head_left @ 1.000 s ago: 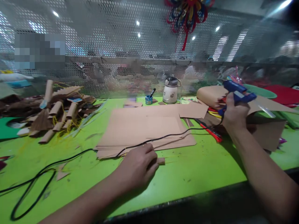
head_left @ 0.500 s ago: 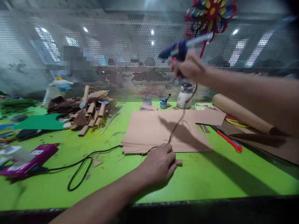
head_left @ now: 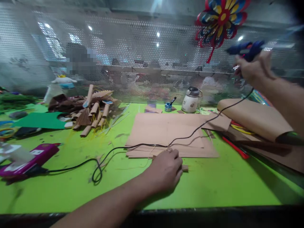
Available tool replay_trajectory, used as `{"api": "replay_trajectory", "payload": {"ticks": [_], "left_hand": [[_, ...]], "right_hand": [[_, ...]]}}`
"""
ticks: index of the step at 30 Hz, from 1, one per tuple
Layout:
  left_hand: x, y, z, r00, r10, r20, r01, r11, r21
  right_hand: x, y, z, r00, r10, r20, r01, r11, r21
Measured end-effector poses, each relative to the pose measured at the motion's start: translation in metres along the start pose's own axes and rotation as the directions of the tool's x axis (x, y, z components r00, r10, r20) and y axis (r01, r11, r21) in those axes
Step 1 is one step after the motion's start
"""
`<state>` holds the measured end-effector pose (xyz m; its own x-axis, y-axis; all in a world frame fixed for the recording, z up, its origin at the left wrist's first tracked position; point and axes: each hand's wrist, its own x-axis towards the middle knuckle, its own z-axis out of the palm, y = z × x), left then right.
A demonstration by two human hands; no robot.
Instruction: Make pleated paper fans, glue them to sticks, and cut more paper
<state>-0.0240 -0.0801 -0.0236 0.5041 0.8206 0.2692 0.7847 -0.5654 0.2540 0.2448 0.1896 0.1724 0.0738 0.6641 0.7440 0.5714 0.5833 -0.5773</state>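
Note:
My right hand (head_left: 255, 68) is raised at the upper right, closed round a blue glue gun (head_left: 251, 50) that points left. Its black cord (head_left: 197, 128) runs down across the brown paper sheets (head_left: 152, 129) to the left side of the table. Low at the centre, my left hand (head_left: 166, 167) rests at the front edge of the sheets, fingers together over a small brown paper piece (head_left: 184, 168), whose ends show on both sides. Most of that piece is hidden under the hand.
A magenta power strip (head_left: 42, 156) lies at left, near green paper (head_left: 42, 121) and brown paper rolls (head_left: 95, 108). Behind stand a blue jar (head_left: 168, 107) and a white bottle (head_left: 190, 103). A red cutter (head_left: 235, 147) and large brown roll (head_left: 256, 117) lie at right. A colourful pinwheel (head_left: 223, 17) hangs above.
My right hand has moved right with the glue gun, drawing the cord across the sheets and shrinking its loop at left. My left hand stays over the small paper piece.

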Motion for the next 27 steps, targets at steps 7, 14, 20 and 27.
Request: {"api": "replay_trajectory", "payload": {"ticks": [7, 14, 20, 27], "left_hand": [[0.005, -0.001, -0.004, 0.998, -0.038, 0.053, 0.043, 0.995, -0.086], [0.01, -0.005, -0.003, 0.995, -0.055, 0.08, 0.062, 0.994, -0.093], [0.011, -0.003, -0.002, 0.991, -0.081, 0.11, 0.091, 0.993, -0.08], [0.011, 0.0, -0.007, 0.97, -0.132, 0.203, 0.159, 0.98, -0.123]], "right_hand": [[-0.131, 0.036, 0.005, 0.972, 0.099, 0.212, -0.11, 0.993, 0.042], [-0.205, 0.016, -0.013, 0.762, 0.077, 0.643, -0.201, 0.972, 0.122], [-0.212, 0.017, -0.042, 0.497, -0.096, 0.862, -0.212, 0.95, 0.228], [-0.223, 0.015, -0.048, 0.259, -0.091, 0.962, -0.177, 0.974, 0.14]]}}
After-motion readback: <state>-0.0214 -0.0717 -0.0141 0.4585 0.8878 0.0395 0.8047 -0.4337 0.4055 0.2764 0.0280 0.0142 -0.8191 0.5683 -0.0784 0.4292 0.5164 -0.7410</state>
